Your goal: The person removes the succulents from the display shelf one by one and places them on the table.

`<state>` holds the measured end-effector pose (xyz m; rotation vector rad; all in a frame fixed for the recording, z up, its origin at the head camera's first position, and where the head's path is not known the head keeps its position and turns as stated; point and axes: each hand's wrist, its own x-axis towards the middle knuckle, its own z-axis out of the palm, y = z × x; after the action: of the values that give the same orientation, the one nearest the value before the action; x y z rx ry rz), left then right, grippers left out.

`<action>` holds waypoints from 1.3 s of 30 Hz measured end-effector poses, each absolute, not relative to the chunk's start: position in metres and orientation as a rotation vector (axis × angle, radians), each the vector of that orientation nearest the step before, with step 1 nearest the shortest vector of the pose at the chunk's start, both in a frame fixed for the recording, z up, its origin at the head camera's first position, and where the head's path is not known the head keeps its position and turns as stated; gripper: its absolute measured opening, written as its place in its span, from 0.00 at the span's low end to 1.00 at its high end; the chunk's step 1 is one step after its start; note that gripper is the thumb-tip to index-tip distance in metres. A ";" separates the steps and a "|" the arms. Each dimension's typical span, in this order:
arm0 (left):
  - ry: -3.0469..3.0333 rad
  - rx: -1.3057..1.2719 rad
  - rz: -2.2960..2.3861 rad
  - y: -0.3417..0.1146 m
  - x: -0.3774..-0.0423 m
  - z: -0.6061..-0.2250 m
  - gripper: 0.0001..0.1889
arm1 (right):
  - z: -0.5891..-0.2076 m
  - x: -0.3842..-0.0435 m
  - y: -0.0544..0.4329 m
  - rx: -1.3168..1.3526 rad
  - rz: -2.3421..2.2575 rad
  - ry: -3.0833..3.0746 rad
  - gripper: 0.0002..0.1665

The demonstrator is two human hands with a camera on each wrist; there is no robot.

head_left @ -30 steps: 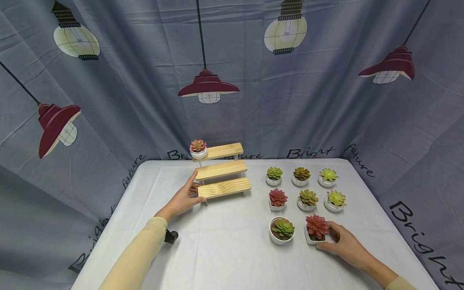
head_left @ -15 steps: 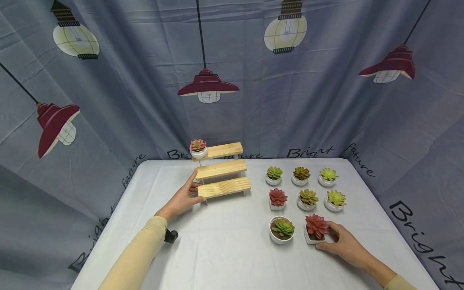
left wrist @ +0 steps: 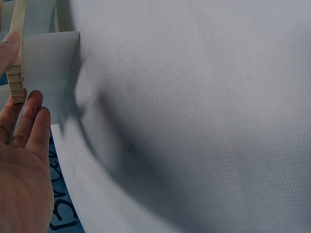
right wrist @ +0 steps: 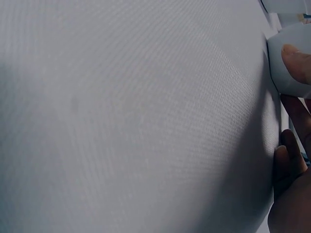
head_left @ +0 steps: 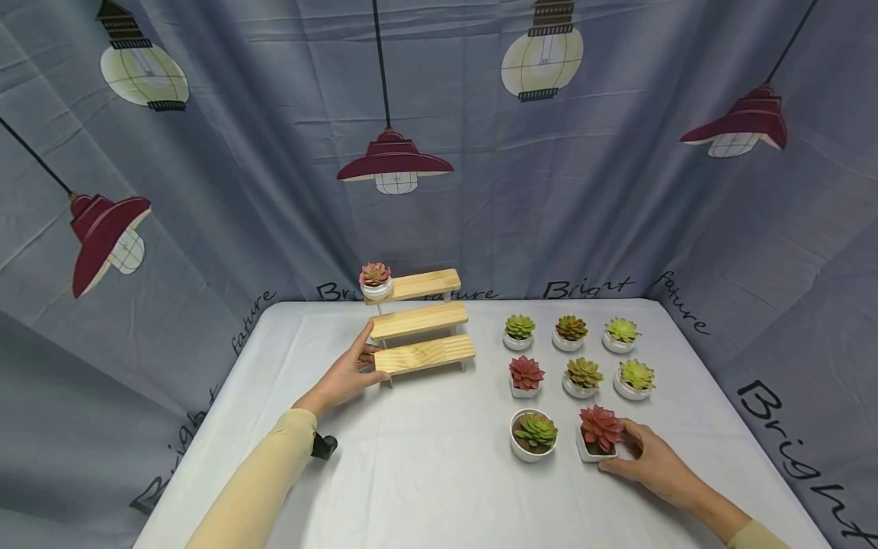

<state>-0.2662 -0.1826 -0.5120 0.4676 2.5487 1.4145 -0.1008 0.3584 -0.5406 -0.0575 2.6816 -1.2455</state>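
At the left, a three-tier wooden plant stand (head_left: 425, 353) with pale planks stands on the white cloth. My left hand (head_left: 345, 380) holds its left end, thumb by the lowest plank and a finger reaching the middle one. The left wrist view shows the thumb against a plank (left wrist: 16, 73). A pink succulent in a round white pot (head_left: 376, 291) sits on the top tier's left end. At the front right, my right hand (head_left: 655, 465) grips a red succulent in a square white pot (head_left: 591, 453). The right wrist view catches the pot's side (right wrist: 286, 73) under my thumb.
Beside the held pot stands a green succulent in a larger round pot (head_left: 524, 456). Behind are another red succulent (head_left: 526, 374) and several green or yellowish ones (head_left: 582, 374). A grey printed curtain (head_left: 480, 229) rises behind and beside the white-covered table (head_left: 425, 473).
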 end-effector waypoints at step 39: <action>2.545 0.488 1.429 -0.183 -0.267 -0.515 0.60 | -0.428 -0.138 0.374 -0.424 -1.234 3.031 0.29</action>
<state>-0.2672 -0.1828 -0.5153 0.4878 2.5453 1.4287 -0.1381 0.3736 -0.4278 -0.4240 3.0314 -1.2343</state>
